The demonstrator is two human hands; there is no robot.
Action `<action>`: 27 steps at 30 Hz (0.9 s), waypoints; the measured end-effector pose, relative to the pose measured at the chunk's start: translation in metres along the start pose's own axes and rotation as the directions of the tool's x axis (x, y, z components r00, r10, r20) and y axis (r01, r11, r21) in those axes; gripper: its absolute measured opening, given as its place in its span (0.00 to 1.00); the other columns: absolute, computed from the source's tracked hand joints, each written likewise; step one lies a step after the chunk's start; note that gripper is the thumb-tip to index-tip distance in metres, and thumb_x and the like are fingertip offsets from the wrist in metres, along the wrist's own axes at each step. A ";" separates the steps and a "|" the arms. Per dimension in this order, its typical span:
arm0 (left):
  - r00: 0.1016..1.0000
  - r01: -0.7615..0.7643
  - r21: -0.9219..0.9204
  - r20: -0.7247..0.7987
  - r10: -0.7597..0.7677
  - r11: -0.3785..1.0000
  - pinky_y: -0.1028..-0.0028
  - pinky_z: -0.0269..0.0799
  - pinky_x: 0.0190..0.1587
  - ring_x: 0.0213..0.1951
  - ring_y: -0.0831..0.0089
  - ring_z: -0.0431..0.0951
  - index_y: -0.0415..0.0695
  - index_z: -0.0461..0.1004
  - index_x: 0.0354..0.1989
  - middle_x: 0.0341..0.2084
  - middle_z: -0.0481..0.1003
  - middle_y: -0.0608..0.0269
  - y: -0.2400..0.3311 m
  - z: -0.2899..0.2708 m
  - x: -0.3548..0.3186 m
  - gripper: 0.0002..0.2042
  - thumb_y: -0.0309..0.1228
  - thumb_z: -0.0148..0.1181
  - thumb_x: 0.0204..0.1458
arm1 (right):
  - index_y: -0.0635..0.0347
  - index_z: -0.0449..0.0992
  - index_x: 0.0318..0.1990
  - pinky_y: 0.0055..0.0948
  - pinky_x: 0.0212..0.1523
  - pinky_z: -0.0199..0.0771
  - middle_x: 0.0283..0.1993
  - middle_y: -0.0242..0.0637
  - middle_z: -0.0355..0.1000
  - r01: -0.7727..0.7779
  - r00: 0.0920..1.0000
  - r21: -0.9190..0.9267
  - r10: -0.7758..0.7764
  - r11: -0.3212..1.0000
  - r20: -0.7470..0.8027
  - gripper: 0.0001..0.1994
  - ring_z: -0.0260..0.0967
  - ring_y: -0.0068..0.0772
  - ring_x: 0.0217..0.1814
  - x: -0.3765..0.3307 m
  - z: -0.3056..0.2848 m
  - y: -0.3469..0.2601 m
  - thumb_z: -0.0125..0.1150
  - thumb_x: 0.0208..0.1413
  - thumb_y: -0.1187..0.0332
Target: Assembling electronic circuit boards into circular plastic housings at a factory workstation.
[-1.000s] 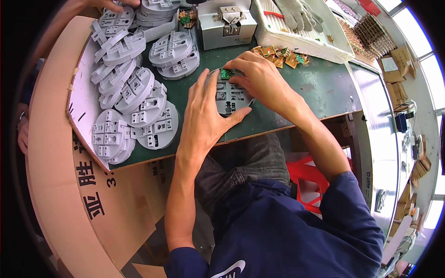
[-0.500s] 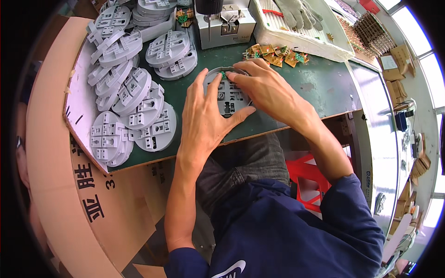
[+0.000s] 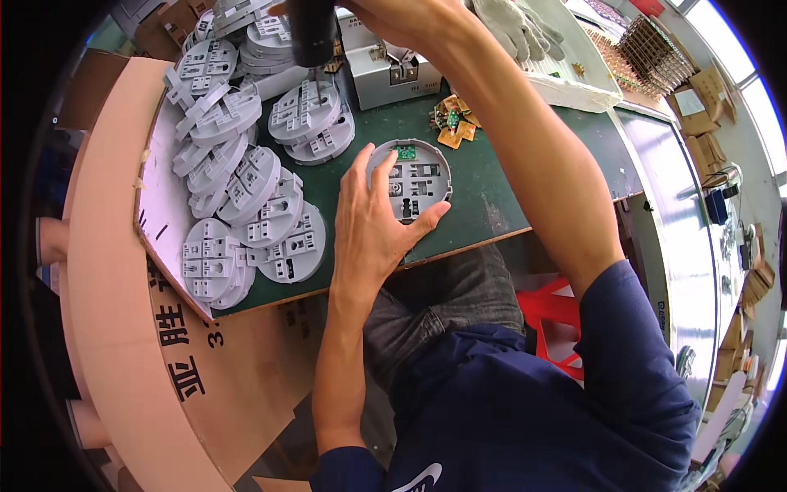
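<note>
My left hand (image 3: 370, 225) holds a round grey plastic housing (image 3: 425, 190) on the green table near its front edge, thumb on the near rim and fingers along the left side. Its index fingertip touches a small green circuit board (image 3: 407, 152) at the far end inside the housing. Up at the top edge, my right hand (image 3: 410, 18) is wrapped around a black electric screwdriver (image 3: 314, 34), partly cut off by the picture. The screwdriver's bit points down over a stack of two similar grey housings (image 3: 305, 115).
Many grey housings (image 3: 256, 184) are heaped on the left, against a cardboard wall (image 3: 102, 271). Behind the held housing stands a silver box (image 3: 397, 86), with loose small circuit boards (image 3: 451, 135) beside it. A white tray (image 3: 574, 94) with grey gloves (image 3: 510, 31) lies far right.
My right hand has left the housing, reached up and forward, and taken hold of the screwdriver, which has shifted left. My left hand stays on the housing; the green board now shows uncovered.
</note>
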State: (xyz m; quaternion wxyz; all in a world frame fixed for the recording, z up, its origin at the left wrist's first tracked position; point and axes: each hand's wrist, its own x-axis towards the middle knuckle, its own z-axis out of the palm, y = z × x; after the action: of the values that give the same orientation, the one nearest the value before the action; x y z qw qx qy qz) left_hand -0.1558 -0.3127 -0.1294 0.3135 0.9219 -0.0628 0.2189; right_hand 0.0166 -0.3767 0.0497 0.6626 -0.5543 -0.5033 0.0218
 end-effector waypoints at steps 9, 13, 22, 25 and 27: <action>1.000 0.024 -0.011 0.006 -0.024 1.000 0.53 0.65 0.66 0.65 0.45 0.65 0.33 0.69 0.62 0.66 0.62 0.40 0.000 -0.002 0.000 0.44 0.57 0.73 0.47 | 0.63 0.69 0.43 0.24 0.25 0.71 0.28 0.31 0.71 0.079 0.914 -0.107 -0.115 0.991 -0.390 0.14 0.67 0.20 0.23 -0.017 -0.035 0.005 0.64 0.63 0.62; 0.999 0.043 -0.006 0.016 -0.043 0.999 0.53 0.66 0.65 0.65 0.45 0.65 0.34 0.69 0.62 0.66 0.62 0.41 0.002 -0.002 0.000 0.43 0.57 0.73 0.46 | 0.62 0.70 0.42 0.23 0.24 0.67 0.24 0.28 0.69 -0.058 0.855 -0.245 -0.079 0.968 -0.513 0.12 0.66 0.18 0.22 -0.015 -0.032 0.006 0.64 0.62 0.64; 0.999 0.040 0.010 0.009 -0.041 0.999 0.52 0.67 0.64 0.64 0.45 0.66 0.34 0.69 0.62 0.66 0.62 0.41 0.002 -0.002 -0.001 0.43 0.57 0.73 0.47 | 0.61 0.70 0.35 0.25 0.23 0.68 0.22 0.28 0.69 -0.064 0.914 -0.208 -0.027 0.976 -0.405 0.10 0.65 0.20 0.21 -0.024 -0.029 0.008 0.62 0.60 0.65; 1.000 0.029 0.023 -0.001 -0.029 0.999 0.52 0.67 0.64 0.64 0.44 0.66 0.34 0.69 0.62 0.66 0.62 0.41 0.001 0.000 0.000 0.43 0.57 0.73 0.47 | 0.64 0.73 0.44 0.24 0.23 0.68 0.22 0.29 0.68 -0.144 0.924 -0.133 0.085 0.981 -0.374 0.12 0.65 0.20 0.20 -0.051 -0.021 0.002 0.62 0.61 0.64; 1.000 0.023 0.028 -0.003 -0.023 0.999 0.52 0.67 0.64 0.64 0.44 0.66 0.34 0.69 0.62 0.66 0.62 0.41 0.002 -0.001 -0.001 0.43 0.57 0.73 0.47 | 0.68 0.71 0.58 0.23 0.23 0.68 0.22 0.29 0.68 0.016 0.936 -0.260 -0.106 0.965 -0.335 0.21 0.65 0.19 0.20 -0.072 -0.005 -0.007 0.61 0.62 0.64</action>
State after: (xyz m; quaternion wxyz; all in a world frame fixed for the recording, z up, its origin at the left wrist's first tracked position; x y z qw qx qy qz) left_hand -0.1572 -0.3140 -0.1280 0.3029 0.9267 -0.0487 0.2171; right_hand -0.0192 -0.4249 0.0094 0.6647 -0.6135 -0.3949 -0.1609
